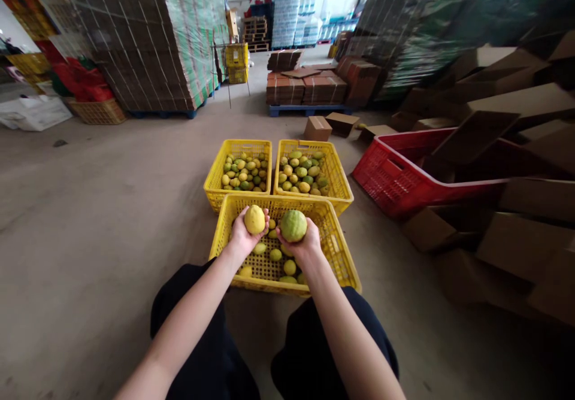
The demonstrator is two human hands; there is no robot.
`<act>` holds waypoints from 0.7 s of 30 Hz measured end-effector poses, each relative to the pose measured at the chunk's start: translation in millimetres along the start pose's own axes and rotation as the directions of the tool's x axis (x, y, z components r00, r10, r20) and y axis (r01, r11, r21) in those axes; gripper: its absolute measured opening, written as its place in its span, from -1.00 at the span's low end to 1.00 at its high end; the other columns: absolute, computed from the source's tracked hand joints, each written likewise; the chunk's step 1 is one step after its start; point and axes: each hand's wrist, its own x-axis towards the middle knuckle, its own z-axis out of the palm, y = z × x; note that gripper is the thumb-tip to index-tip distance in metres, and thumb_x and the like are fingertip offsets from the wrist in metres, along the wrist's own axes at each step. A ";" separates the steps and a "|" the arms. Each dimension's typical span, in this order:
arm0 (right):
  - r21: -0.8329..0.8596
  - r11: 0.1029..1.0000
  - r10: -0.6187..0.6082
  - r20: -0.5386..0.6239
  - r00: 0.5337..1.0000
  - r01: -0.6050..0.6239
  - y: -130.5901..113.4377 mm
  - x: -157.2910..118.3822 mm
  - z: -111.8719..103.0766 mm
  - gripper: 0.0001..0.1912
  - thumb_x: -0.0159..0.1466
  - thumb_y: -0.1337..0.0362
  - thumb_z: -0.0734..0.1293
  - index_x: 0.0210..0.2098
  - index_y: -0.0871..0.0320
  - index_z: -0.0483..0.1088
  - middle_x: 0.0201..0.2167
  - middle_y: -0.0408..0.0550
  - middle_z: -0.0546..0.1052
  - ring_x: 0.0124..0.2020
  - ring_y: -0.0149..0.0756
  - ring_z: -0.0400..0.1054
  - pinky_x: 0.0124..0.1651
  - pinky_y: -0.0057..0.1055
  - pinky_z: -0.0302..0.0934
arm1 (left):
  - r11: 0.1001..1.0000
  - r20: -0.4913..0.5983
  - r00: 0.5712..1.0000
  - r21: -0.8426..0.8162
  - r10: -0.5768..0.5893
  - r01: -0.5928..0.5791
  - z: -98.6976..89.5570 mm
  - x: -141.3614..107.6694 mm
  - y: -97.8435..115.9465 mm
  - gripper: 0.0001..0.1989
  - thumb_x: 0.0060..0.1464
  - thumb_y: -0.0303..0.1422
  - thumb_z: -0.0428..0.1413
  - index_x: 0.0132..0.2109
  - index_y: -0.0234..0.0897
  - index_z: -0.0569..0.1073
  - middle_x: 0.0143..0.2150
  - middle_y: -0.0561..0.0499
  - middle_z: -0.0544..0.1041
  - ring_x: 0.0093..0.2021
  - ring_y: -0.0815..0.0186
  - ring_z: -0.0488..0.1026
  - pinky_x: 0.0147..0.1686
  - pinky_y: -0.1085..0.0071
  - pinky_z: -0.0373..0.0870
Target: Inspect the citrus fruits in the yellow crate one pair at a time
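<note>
My left hand (243, 232) cups a yellow lemon (254, 220) from below, with the fingers wrapped round its side. Beside it, my right hand (309, 241) holds a larger green lemon (293, 226) with a bumpy skin. Both hands are over the near yellow crate (344, 262), where several yellow and green lemons (290, 267) lie scattered on the slotted floor. My hands and forearms hide part of that crate. Two more yellow crates stand just beyond it, the left one (209, 184) and the right one (344, 185), each holding many green and yellow lemons.
To the right, a red crate (386, 172) stands among heaped cardboard boxes (530, 226). Small boxes (317, 128) lie before a blue pallet (309, 110) stacked with flat cardboard (323, 88). A tall wrapped stack (135, 35) rises at the left. My knees flank the near crate.
</note>
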 end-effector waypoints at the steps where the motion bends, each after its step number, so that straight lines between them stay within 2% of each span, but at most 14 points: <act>1: -0.011 0.999 0.039 0.007 0.999 -0.039 0.6 -0.1 0.6 -0.80 0.23 0.28 0.09 -0.38 0.14 0.32 -0.60 -0.04 0.45 -0.54 -0.20 0.37 -0.55 -0.26 0.34 | 1.000 0.006 1.000 -0.003 0.000 0.000 0.6 0.1 0.2 -0.69 0.23 -0.30 -0.09 -0.14 -0.41 0.46 -0.42 -0.09 0.54 -0.50 0.32 0.49 -0.53 0.47 0.45; 3: -0.036 0.990 0.135 0.011 0.991 -0.134 1.9 -1.8 3.2 -0.74 0.24 0.29 0.07 -0.37 0.16 0.36 -0.58 0.00 0.48 -0.52 -0.17 0.39 -0.56 -0.28 0.32 | 1.000 0.012 1.000 -0.014 0.008 -0.008 1.8 -0.1 0.8 -0.64 0.25 -0.25 -0.13 -0.13 -0.41 0.46 -0.42 -0.09 0.54 -0.47 0.31 0.51 -0.52 0.46 0.47; 5: -0.033 0.984 0.174 0.030 0.984 -0.173 2.7 -4.1 6.3 -0.73 0.24 0.30 0.07 -0.36 0.17 0.37 -0.56 0.01 0.49 -0.50 -0.19 0.41 -0.52 -0.29 0.34 | 0.999 0.017 1.000 -0.036 0.014 -0.014 3.0 -1.0 1.6 -0.61 0.26 -0.22 -0.14 -0.15 -0.40 0.47 -0.43 -0.09 0.53 -0.45 0.30 0.51 -0.51 0.45 0.48; 8: -0.015 0.990 0.140 -0.034 0.990 -0.140 2.7 -5.6 8.7 -0.78 0.25 0.27 0.10 -0.37 0.15 0.35 -0.55 -0.06 0.48 -0.48 -0.23 0.42 -0.42 -0.26 0.39 | 0.997 0.027 0.999 -0.071 0.027 -0.025 5.0 -3.5 2.1 -0.69 0.21 -0.22 -0.05 -0.21 -0.39 0.46 -0.42 -0.08 0.52 -0.43 0.31 0.51 -0.46 0.44 0.52; 11: -0.018 0.998 0.061 -0.103 0.993 -0.063 1.5 -4.9 8.7 -0.85 0.24 0.27 0.15 -0.41 0.10 0.31 -0.60 -0.17 0.45 -0.50 -0.28 0.39 -0.35 -0.24 0.40 | 0.994 -0.036 0.995 -0.045 0.096 -0.097 6.6 -4.9 1.7 -0.89 0.10 -0.35 0.11 -0.30 -0.33 0.43 -0.44 0.01 0.50 -0.45 0.36 0.50 -0.43 0.46 0.53; 13: -0.033 0.998 0.040 -0.105 0.994 -0.044 1.1 -4.4 8.4 -0.87 0.22 0.29 0.17 -0.44 0.10 0.29 -0.62 -0.20 0.43 -0.52 -0.30 0.37 -0.34 -0.25 0.40 | 0.995 -0.068 0.992 0.013 0.102 -0.101 6.0 -3.9 1.0 -0.90 0.06 -0.37 0.15 -0.34 -0.32 0.41 -0.46 0.02 0.49 -0.49 0.39 0.47 -0.48 0.51 0.50; 17: -0.076 0.989 0.122 -0.079 0.989 -0.128 2.8 -4.2 7.8 -0.80 0.25 0.25 0.13 -0.44 0.13 0.31 -0.59 -0.11 0.46 -0.52 -0.27 0.38 -0.40 -0.27 0.37 | 0.996 0.025 1.000 0.085 -0.010 0.008 0.8 1.0 -0.5 -0.75 0.19 -0.29 -0.03 -0.29 -0.37 0.45 -0.47 -0.08 0.49 -0.56 0.38 0.43 -0.62 0.54 0.41; 21: -0.085 0.980 0.176 -0.051 0.983 -0.180 4.4 -3.3 7.0 -0.71 0.27 0.23 0.06 -0.37 0.17 0.36 -0.52 -0.01 0.49 -0.47 -0.22 0.41 -0.41 -0.23 0.38 | 0.998 0.049 0.999 0.060 -0.007 0.004 -1.6 2.7 -0.9 -0.70 0.22 -0.32 -0.12 -0.22 -0.38 0.46 -0.40 -0.10 0.53 -0.53 0.36 0.46 -0.60 0.51 0.44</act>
